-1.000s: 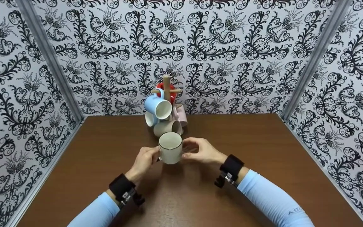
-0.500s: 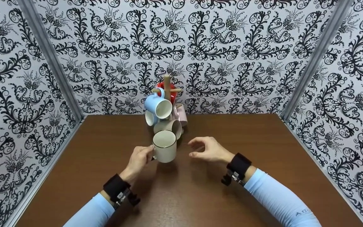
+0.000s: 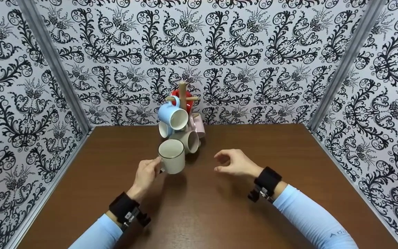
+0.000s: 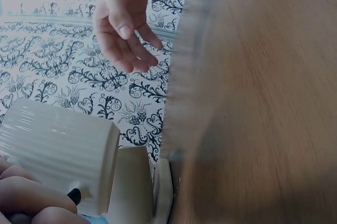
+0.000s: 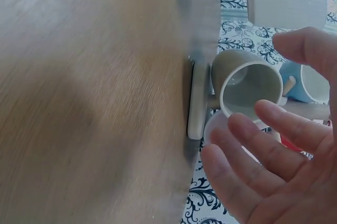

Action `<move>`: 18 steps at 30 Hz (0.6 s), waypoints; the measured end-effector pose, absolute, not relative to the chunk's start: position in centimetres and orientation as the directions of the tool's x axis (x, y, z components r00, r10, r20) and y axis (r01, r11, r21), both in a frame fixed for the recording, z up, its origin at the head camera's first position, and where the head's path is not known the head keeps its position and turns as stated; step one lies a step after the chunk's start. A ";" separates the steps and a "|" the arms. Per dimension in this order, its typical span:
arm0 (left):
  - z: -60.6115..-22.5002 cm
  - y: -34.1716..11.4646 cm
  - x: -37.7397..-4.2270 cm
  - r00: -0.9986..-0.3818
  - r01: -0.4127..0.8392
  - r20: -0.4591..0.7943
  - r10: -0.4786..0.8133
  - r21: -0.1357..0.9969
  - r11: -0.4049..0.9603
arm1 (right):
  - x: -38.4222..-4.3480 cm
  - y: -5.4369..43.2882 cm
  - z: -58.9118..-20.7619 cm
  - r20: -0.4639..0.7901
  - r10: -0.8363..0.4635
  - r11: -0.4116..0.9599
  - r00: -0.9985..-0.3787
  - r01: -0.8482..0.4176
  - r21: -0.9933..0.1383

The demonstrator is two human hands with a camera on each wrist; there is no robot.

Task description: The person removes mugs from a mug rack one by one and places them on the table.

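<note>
My left hand pinches the cream mug on its handle side, fingers curled in and gripping. The mug is roughly upright, off the table, in front of the rack, which stands a little left of the middle of the back edge. All the weight hangs to one side of my pinch, so I judge a loosened thumb could let it twist, tip, or drop onto the wood.

Behind it is a lower blue cup, with the blue mug above, its handle looped over a peg. Should I raise the cream mug carelessly there, its rim could knock the blue one and work that handle along the peg.

The grey mug sits just behind and right. My right wrist's view shows a gap, yet from my head the two overlap; misjudging that depth could mean a clink or a chip, and a shove might rock the rack. The red mug and pink mug are partly hidden, so I might miss their swinging.

My right hand hovers farther towards the right edge, fingers loosely curved, thumb well apart, holding nothing. It seems too far off to catch a slip.
</note>
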State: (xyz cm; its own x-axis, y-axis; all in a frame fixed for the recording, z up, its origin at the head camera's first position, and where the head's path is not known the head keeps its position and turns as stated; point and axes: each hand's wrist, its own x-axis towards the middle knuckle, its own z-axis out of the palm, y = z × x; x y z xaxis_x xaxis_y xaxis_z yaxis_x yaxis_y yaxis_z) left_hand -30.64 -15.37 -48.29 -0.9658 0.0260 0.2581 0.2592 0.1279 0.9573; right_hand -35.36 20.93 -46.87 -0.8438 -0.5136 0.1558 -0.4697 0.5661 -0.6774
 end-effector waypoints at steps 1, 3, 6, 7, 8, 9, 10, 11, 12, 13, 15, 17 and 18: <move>-48.3 -15.4 -30.6 -0.967 0.256 0.256 0.017 0.957 0.135 | -35.4 21.0 -46.9 0.156 -0.509 0.576 -0.846 -0.471 -0.668; -48.3 -15.6 -30.7 -0.969 0.243 0.247 -0.008 0.960 0.139 | -35.5 21.1 -46.9 0.165 -0.500 0.600 -0.850 -0.478 -0.641; -48.3 -15.8 -30.7 -0.972 0.224 0.232 -0.037 0.963 0.147 | -35.5 21.2 -46.8 0.173 -0.485 0.632 -0.857 -0.480 -0.608; -48.3 -15.9 -30.7 -0.973 0.220 0.229 -0.042 0.964 0.150 | -35.5 21.3 -46.8 0.175 -0.481 0.641 -0.859 -0.481 -0.598; -48.3 -16.0 -30.6 -0.973 0.217 0.226 -0.049 0.964 0.151 | -35.6 21.3 -46.8 0.176 -0.478 0.647 -0.861 -0.480 -0.592; -48.3 -16.1 -30.6 -0.973 0.216 0.227 -0.050 0.964 0.157 | -35.6 21.4 -46.8 0.174 -0.475 0.651 -0.863 -0.478 -0.590; -48.3 -16.2 -30.6 -0.973 0.215 0.226 -0.053 0.963 0.162 | -35.5 21.5 -46.7 0.173 -0.471 0.657 -0.865 -0.475 -0.586; -48.3 -16.3 -30.6 -0.973 0.214 0.226 -0.055 0.962 0.167 | -35.5 21.5 -46.8 0.174 -0.468 0.665 -0.867 -0.475 -0.577; -48.3 -16.4 -30.6 -0.971 0.217 0.230 -0.059 0.960 0.175 | -35.6 21.6 -46.8 0.176 -0.465 0.672 -0.868 -0.475 -0.568; -48.3 -16.5 -30.6 -0.972 0.215 0.229 -0.061 0.960 0.177 | -35.6 21.7 -46.8 0.177 -0.461 0.679 -0.870 -0.474 -0.561; -48.3 -16.7 -30.6 -0.971 0.212 0.227 -0.071 0.961 0.180 | -35.6 21.8 -46.9 0.181 -0.454 0.695 -0.872 -0.474 -0.541; -48.4 -17.0 -30.7 -0.971 0.208 0.225 -0.081 0.961 0.180 | -35.6 22.0 -47.0 0.185 -0.448 0.711 -0.875 -0.474 -0.520; -48.4 -17.2 -30.7 -0.971 0.207 0.225 -0.086 0.962 0.179 | -35.6 22.0 -47.0 0.185 -0.445 0.718 -0.876 -0.472 -0.512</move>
State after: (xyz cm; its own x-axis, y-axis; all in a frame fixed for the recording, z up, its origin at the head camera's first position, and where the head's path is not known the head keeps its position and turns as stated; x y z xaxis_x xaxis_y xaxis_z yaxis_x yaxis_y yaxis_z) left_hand -30.67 -17.21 -48.42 -0.9706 -0.0856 0.2249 0.2070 0.1794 0.9618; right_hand -35.56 22.04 -46.98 -0.8763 -0.4449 0.1849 -0.4724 0.7175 -0.5119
